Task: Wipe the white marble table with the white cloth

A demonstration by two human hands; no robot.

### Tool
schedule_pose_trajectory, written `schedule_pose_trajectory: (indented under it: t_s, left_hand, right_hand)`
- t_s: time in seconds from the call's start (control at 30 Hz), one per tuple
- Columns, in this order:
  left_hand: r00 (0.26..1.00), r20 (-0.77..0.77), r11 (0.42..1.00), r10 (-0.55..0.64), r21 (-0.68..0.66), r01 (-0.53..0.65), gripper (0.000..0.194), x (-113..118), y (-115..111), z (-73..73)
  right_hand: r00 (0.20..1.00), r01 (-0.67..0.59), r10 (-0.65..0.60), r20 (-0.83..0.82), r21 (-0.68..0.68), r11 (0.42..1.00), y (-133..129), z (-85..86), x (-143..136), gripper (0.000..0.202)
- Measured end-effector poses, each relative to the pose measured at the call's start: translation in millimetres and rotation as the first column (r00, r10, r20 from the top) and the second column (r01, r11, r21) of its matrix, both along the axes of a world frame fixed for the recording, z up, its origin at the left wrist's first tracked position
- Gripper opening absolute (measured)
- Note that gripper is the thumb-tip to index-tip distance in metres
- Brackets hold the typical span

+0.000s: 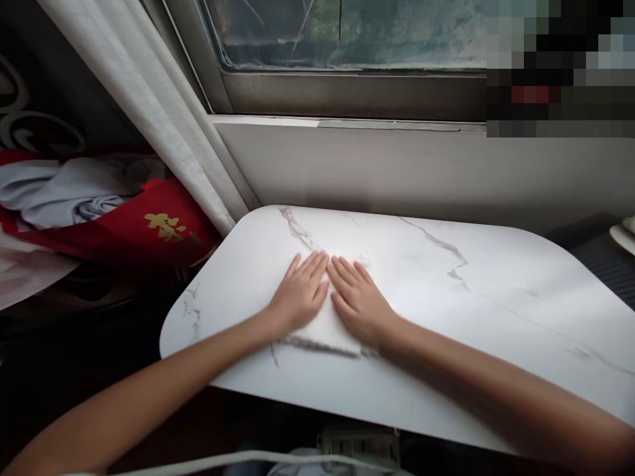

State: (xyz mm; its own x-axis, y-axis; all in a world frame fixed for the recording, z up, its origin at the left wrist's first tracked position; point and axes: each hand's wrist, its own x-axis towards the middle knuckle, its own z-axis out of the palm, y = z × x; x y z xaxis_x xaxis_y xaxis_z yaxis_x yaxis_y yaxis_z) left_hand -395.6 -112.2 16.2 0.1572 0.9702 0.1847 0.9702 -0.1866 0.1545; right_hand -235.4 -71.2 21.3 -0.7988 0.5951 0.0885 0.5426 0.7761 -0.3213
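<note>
Both palms are down on a white cloth or sheet [330,328] that lies on the white marble-patterned table [496,311]. My left hand [302,291] rests on its left part, fingers stretched out and pointing toward the window. On the right part lies my right hand [360,297], also flat with its fingers spread. The fingertips of the two hands nearly meet. A dark, blurred edge of the white piece shows between the wrists, on the side near me. The hands cover much of it.
Behind the table are a wall and a window [347,33]. A pale curtain [149,99] hangs at the left, beside a red bag [124,231] holding light grey cloth [64,192]. Below the front edge, a pale cable [238,457] crosses near a socket box [360,444].
</note>
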Motion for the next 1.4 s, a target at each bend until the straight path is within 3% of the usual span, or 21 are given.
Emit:
schedule_pose_trajectory:
  t_s: [0.13, 0.23, 0.33, 0.43, 0.53, 0.6, 0.8, 0.9, 0.97, 1.03, 1.1, 1.17, 1.4]
  left_hand:
    - [1.000, 0.004, 1.000, 0.019, -0.021, -0.019, 0.052, -53, 86, -1.8]
    - [0.998, -0.008, 0.998, 0.055, -0.014, -0.055, 0.051, -83, 133, -1.7]
    - [0.993, -0.019, 0.993, 0.116, 0.001, -0.116, 0.050, -97, 157, -1.9]
    - [0.991, -0.036, 0.992, 0.128, 0.008, -0.127, 0.050, -100, 159, -2.4]
    - [0.995, -0.050, 0.996, 0.084, 0.001, -0.084, 0.051, -98, 137, -2.9]
    - [0.998, -0.045, 0.999, 0.040, -0.007, -0.041, 0.051, -98, 107, -2.9]
    - [0.999, -0.009, 0.999, -0.051, 0.017, 0.051, 0.051, -112, -26, 0.4]
    - [0.999, -0.014, 0.999, -0.038, 0.024, 0.038, 0.051, -124, -79, 2.9]
    - [1.000, -0.013, 1.000, -0.009, 0.024, 0.009, 0.052, -132, -96, 3.8]
    - [1.000, -0.004, 0.999, 0.031, 0.012, -0.031, 0.052, -141, -96, 3.8]
    - [0.998, 0.008, 0.998, 0.069, -0.001, -0.069, 0.052, -150, -80, 2.6]
    - [0.995, 0.016, 0.995, 0.099, -0.004, -0.099, 0.053, -161, -50, 0.2]
    - [0.986, -0.002, 0.986, 0.164, 0.006, -0.164, 0.049, -186, 100, -8.0]
  right_hand:
    - [0.996, 0.091, -0.092, 0.001, 0.121, 0.988, 77, -6.2, -58, 0.058]
    - [0.988, 0.151, -0.152, -0.011, 0.169, 0.974, 116, -9.9, -96, 0.059]
    - [0.988, 0.156, -0.154, -0.027, 0.193, 0.969, 139, -11.3, -117, 0.058]
    - [0.988, 0.152, -0.145, -0.048, 0.222, 0.963, 143, -12.1, -122, 0.057]
    - [0.989, 0.143, -0.134, -0.056, 0.233, 0.962, 122, -13.2, -115, 0.058]
    - [0.993, 0.118, -0.110, -0.050, 0.229, 0.966, 92, -13.1, -110, 0.059]
    - [0.997, -0.067, 0.073, -0.026, 0.170, 0.983, -29, -4.6, -109, 0.064]
    - [0.983, -0.165, 0.174, -0.060, 0.131, 0.978, -70, 2.5, -116, 0.065]
    - [0.975, -0.196, 0.206, -0.087, 0.104, 0.975, -82, 6.3, -123, 0.065]
    - [0.974, -0.194, 0.200, -0.104, 0.061, 0.979, -79, 8.2, -133, 0.066]
    - [0.982, -0.156, 0.155, -0.112, 0.001, 0.988, -64, 8.0, -148, 0.068]
    - [0.990, -0.087, 0.081, -0.116, -0.049, 0.995, -38, 5.7, -166, 0.067]
    - [0.989, 0.094, -0.087, -0.119, 0.053, 0.994, 92, -8.1, -205, 0.059]
